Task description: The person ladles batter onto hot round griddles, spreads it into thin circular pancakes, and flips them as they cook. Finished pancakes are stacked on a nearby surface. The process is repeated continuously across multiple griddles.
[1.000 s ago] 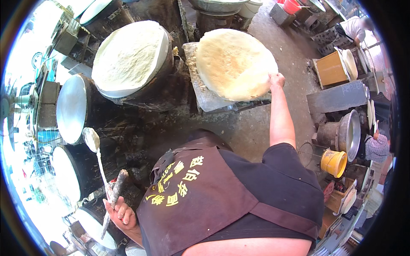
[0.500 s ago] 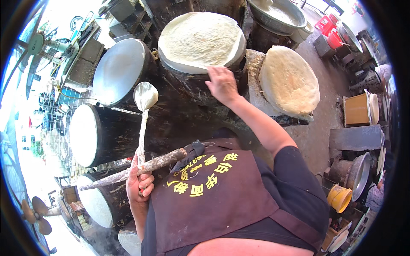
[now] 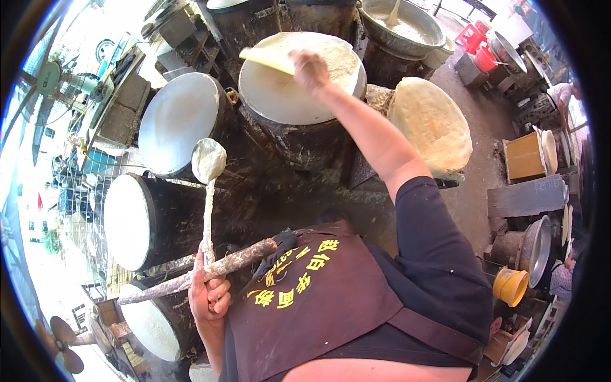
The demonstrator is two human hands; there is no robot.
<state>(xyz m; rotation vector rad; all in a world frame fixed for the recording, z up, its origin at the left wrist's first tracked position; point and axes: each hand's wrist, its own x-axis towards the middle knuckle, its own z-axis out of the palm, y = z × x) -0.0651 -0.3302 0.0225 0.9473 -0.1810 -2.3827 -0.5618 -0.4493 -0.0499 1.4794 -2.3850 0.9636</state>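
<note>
While the left hand (image 3: 210, 296) curls snugly round a ladle (image 3: 209, 162) and stick (image 3: 245, 256), the right hand (image 3: 310, 70) pinches the lifted edge of a flatbread (image 3: 338, 56).

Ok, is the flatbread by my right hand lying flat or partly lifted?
Partly lifted: the right hand holds the flatbread by a raised edge, and the griddle shows bare on its near side.

A round griddle (image 3: 277, 102) bears a partly raised flatbread (image 3: 337, 60); the stand (image 3: 380, 97) beside it carries browned rounds (image 3: 431, 127).
</note>
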